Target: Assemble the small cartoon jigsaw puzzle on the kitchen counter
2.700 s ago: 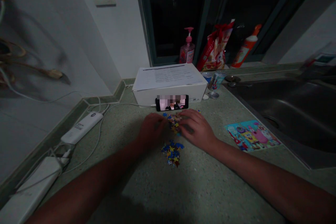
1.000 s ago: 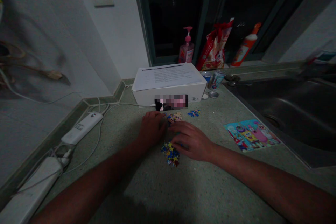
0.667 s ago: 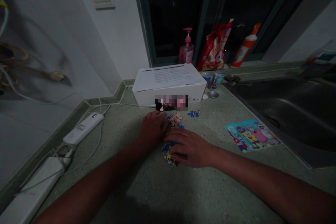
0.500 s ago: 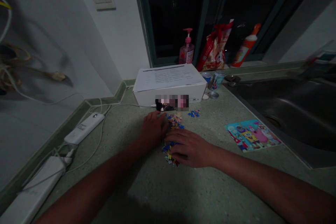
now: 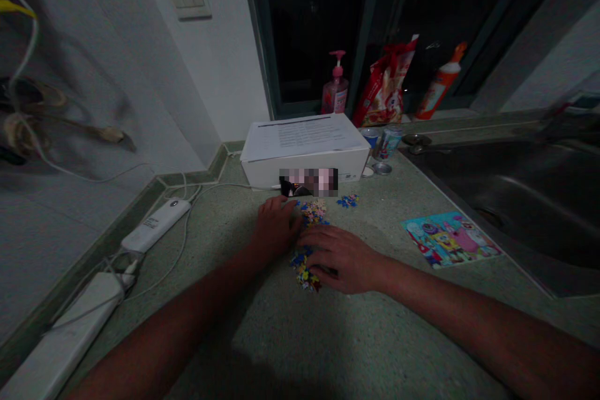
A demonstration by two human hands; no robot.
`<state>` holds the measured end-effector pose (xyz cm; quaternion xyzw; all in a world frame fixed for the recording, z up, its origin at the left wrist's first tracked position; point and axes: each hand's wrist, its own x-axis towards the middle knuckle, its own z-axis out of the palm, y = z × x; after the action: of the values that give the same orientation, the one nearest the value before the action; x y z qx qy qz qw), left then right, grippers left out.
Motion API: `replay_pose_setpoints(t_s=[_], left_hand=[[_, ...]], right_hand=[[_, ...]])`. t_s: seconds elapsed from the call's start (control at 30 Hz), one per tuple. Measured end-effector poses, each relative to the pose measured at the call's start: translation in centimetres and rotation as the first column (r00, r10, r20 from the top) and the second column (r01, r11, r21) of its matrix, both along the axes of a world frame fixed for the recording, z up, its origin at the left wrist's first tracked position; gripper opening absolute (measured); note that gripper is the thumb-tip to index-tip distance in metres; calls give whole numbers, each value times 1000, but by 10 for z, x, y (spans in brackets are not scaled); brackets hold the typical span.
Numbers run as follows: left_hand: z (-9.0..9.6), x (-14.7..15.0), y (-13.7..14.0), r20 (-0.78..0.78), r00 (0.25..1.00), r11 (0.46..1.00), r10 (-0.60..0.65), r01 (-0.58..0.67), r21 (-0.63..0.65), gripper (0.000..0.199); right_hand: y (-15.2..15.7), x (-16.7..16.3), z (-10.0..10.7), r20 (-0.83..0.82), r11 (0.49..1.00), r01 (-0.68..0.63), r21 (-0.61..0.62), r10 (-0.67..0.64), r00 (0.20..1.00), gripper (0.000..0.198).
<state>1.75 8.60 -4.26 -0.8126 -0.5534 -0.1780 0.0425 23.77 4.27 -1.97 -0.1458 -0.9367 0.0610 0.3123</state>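
Jigsaw pieces lie heaped on the counter between my two hands. My left hand (image 5: 276, 225) rests palm down along the left side of the far pile of puzzle pieces (image 5: 315, 207), its fingers slightly bent and its thumb close to the pieces. Reaching in from the right, my right hand (image 5: 344, 260) is spread low over the middle of the heap, thumb apart from the fingers. Beneath its fingertips and thumb the near pile of puzzle pieces (image 5: 304, 275) shows; some pieces are hidden by the hand. A small separate cluster of puzzle pieces (image 5: 347, 200) sits beyond.
A colourful cartoon picture (image 5: 450, 240) lies right, beside the steel sink (image 5: 520, 181). Behind the pieces stand a white box (image 5: 304, 144) and cans (image 5: 388, 142). A power bank (image 5: 157, 224), a power strip (image 5: 70, 337) and cables run along the left wall.
My right hand has shifted slightly up and right, uncovering more of the near pieces. My left hand stays nearly in place. The view has moved a little.
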Motion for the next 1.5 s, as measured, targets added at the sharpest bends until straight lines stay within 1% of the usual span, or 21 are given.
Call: replay_pose_setpoints(t_s=[0.07, 0.17, 0.3, 0.4, 0.57, 0.7, 0.87, 1.0, 1.2, 1.33, 1.5], left_hand=[[2, 0, 0, -4, 1000, 1000, 14, -14, -17, 41], [3, 0, 0, -8, 1000, 999, 19, -20, -29, 41], [4, 0, 1, -1, 1000, 999, 25, -25, -21, 41], [5, 2, 1, -14, 999, 999, 35, -35, -22, 41], [4, 3, 2, -48, 998, 1000, 31, -31, 0, 46], [2, 2, 3, -42, 998, 999, 36, -35, 24, 48], [5, 3, 0, -8, 999, 997, 43, -43, 56, 33], [7, 2, -2, 15, 1000, 997, 2, -3, 72, 23], [8, 0, -1, 67, 998, 999, -9, 7, 37, 18], [9, -1, -1, 79, 997, 1000, -14, 12, 16, 13], [10, -2, 0, 71, 997, 999, -32, 34, -19, 23]], right_hand=[[3, 3, -1, -30, 999, 35, -12, -35, 999, 13], [13, 10, -5, -119, 989, 144, -45, -148, 982, 15], [29, 20, -12, -186, 951, 287, -112, -304, 934, 21], [35, 22, -16, -210, 930, 336, -152, -362, 908, 20], [36, 18, -19, -198, 936, 323, -138, -346, 917, 20], [35, 17, -19, -185, 942, 312, -128, -331, 925, 19], [35, 18, -19, -180, 934, 330, -139, -352, 919, 18], [35, 18, -19, -168, 930, 341, -139, -362, 917, 19], [35, 17, -19, -162, 926, 350, -143, -371, 914, 20], [32, 15, -18, -122, 924, 362, -122, -376, 919, 20], [30, 11, -16, -72, 940, 339, -46, -342, 937, 23]])
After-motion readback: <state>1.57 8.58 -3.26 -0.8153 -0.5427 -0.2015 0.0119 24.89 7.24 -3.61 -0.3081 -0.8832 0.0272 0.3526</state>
